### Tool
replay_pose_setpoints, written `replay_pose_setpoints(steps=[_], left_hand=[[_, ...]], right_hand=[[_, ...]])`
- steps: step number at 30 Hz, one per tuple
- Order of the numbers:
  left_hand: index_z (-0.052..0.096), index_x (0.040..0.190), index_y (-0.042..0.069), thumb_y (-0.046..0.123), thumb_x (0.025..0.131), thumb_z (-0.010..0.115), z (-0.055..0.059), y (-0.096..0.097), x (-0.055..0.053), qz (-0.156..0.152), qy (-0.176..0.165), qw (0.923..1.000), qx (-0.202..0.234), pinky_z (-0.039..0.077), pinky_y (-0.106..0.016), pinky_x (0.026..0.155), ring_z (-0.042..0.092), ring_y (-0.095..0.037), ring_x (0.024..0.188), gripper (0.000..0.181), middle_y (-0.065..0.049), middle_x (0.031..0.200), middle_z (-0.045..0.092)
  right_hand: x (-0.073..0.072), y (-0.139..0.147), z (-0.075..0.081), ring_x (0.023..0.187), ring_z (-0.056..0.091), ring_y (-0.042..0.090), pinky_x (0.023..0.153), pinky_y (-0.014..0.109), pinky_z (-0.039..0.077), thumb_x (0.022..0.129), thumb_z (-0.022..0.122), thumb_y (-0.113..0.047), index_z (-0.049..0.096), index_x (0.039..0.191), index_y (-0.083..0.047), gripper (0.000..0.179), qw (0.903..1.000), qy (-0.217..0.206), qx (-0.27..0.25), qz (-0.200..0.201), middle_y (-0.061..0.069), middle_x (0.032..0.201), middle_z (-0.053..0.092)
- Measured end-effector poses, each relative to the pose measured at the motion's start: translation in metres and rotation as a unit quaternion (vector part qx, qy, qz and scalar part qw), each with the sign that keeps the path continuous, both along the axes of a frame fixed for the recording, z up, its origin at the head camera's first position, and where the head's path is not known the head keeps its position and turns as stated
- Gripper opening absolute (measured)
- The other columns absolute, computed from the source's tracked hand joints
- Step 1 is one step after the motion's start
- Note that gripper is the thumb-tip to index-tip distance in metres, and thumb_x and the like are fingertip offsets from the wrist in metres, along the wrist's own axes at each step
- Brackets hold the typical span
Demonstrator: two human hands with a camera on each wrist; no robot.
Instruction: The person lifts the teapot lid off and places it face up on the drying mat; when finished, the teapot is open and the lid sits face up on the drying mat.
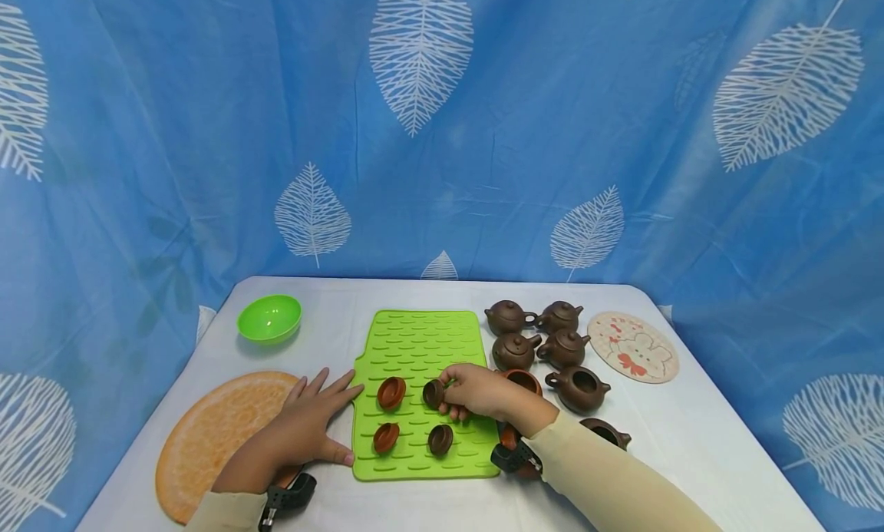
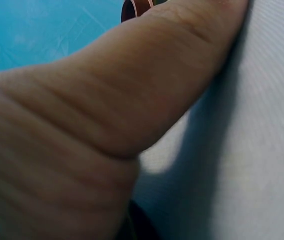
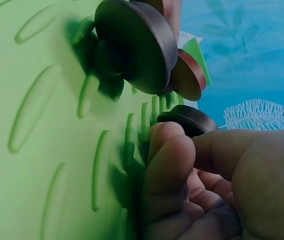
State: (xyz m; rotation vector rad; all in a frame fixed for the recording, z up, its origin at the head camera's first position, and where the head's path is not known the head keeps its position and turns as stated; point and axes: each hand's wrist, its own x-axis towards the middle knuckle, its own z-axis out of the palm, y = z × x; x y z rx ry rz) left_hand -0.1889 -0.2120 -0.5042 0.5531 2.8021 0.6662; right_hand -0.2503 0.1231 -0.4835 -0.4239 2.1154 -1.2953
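Note:
On the green mat (image 1: 426, 340) lie small teapot lids, tipped over on their knobs. Two are reddish: an upper red lid (image 1: 391, 393) and a lower red lid (image 1: 386, 437). My right hand (image 1: 476, 391) pinches the upper dark brown lid (image 1: 433, 394) between thumb and fingers; in the right wrist view that lid (image 3: 189, 119) shows just past the fingertips. Below it sits another dark brown lid (image 1: 440, 439), large in the right wrist view. My left hand (image 1: 307, 417) lies with fingers spread, its fingertips at the mat's left edge.
Several dark brown teapots with lids (image 1: 514, 351) stand right of the mat. Nearer are lidless ones, a dark teapot (image 1: 576, 400) and a red teapot (image 1: 522, 380) partly behind my right forearm. A rabbit coaster (image 1: 634, 346), green bowl (image 1: 269, 319) and round orange mat (image 1: 207, 440) lie around.

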Motion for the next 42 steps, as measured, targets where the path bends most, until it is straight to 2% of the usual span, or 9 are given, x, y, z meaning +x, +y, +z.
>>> replay_pose_setpoints(steps=[9, 14, 17, 24, 29, 32, 37, 42], left_hand=[[0.045, 0.161, 0.021, 0.076, 0.054, 0.084, 0.001, 0.0, -0.001, 0.003, -0.005, 1.0, -0.006, 0.0, -0.074, 0.122, 0.008, -0.051, 0.159, 0.126, -0.007, 0.174, 0.027], [0.045, 0.161, 0.022, 0.077, 0.055, 0.084, -0.001, 0.001, -0.001, 0.003, -0.012, 0.9999, -0.008, -0.001, -0.073, 0.122, 0.007, -0.051, 0.159, 0.126, -0.006, 0.174, 0.026], [0.044, 0.161, 0.023, 0.078, 0.055, 0.083, -0.003, 0.001, -0.001, 0.004, -0.012, 0.9999, -0.011, -0.001, -0.073, 0.122, 0.007, -0.05, 0.16, 0.126, -0.006, 0.174, 0.025], [0.044, 0.161, 0.024, 0.078, 0.055, 0.083, -0.004, 0.0, -0.002, 0.004, -0.007, 0.9998, -0.017, 0.0, -0.073, 0.122, 0.008, -0.05, 0.16, 0.126, -0.005, 0.174, 0.025], [0.044, 0.161, 0.023, 0.078, 0.055, 0.083, -0.003, 0.001, -0.001, 0.004, -0.003, 0.9999, -0.014, 0.0, -0.073, 0.122, 0.008, -0.05, 0.16, 0.126, -0.005, 0.174, 0.026], [0.045, 0.161, 0.023, 0.078, 0.054, 0.083, -0.002, 0.001, -0.001, 0.006, -0.001, 0.9999, -0.012, -0.001, -0.073, 0.122, 0.008, -0.05, 0.16, 0.126, -0.005, 0.174, 0.027], [0.045, 0.161, 0.022, 0.078, 0.054, 0.083, -0.002, 0.001, -0.001, 0.005, -0.002, 0.9999, -0.011, 0.0, -0.073, 0.122, 0.008, -0.05, 0.16, 0.126, -0.005, 0.174, 0.027], [0.044, 0.161, 0.023, 0.078, 0.054, 0.083, -0.003, 0.001, -0.001, 0.006, -0.006, 0.9999, -0.014, -0.001, -0.073, 0.122, 0.007, -0.05, 0.16, 0.126, -0.005, 0.174, 0.026]], right_hand=[[0.001, -0.001, 0.001, 0.067, 0.066, 0.017, 0.061, 0.027, 0.058, 0.104, 0.05, -0.003, 0.062, 0.113, 0.0, 0.016, 0.9997, -0.018, -0.001, -0.018, 0.012, 0.089, 0.071], [0.002, 0.001, 0.005, 0.067, 0.067, 0.017, 0.06, 0.028, 0.059, 0.103, 0.049, -0.001, 0.057, 0.129, 0.002, 0.027, 0.998, -0.045, -0.005, -0.043, 0.016, 0.093, 0.072], [0.003, 0.003, 0.008, 0.066, 0.067, 0.018, 0.061, 0.03, 0.059, 0.101, 0.051, -0.002, 0.053, 0.136, 0.001, 0.035, 0.9974, -0.046, -0.005, -0.055, 0.018, 0.094, 0.072], [0.008, 0.003, 0.01, 0.065, 0.066, 0.017, 0.059, 0.031, 0.058, 0.101, 0.058, -0.008, 0.053, 0.133, 0.0, 0.033, 0.9979, -0.011, 0.015, -0.062, 0.015, 0.088, 0.072], [0.007, 0.007, 0.019, 0.066, 0.067, 0.02, 0.062, 0.035, 0.057, 0.104, 0.06, -0.015, 0.056, 0.131, -0.002, 0.03, 0.9973, 0.024, 0.046, -0.053, 0.014, 0.088, 0.072], [0.001, 0.013, 0.027, 0.07, 0.069, 0.025, 0.065, 0.039, 0.059, 0.105, 0.058, -0.016, 0.057, 0.132, -0.001, 0.031, 0.9963, 0.046, 0.044, -0.057, 0.016, 0.092, 0.072], [-0.014, 0.031, 0.038, 0.077, 0.068, 0.034, 0.066, 0.04, 0.058, 0.107, 0.055, -0.017, 0.06, 0.135, 0.0, 0.033, 0.9923, 0.08, 0.031, -0.09, 0.019, 0.1, 0.071], [-0.031, 0.054, 0.045, 0.077, 0.064, 0.032, 0.066, 0.038, 0.055, 0.108, 0.055, -0.019, 0.062, 0.134, -0.001, 0.033, 0.9839, 0.115, 0.019, -0.135, 0.018, 0.101, 0.068]])
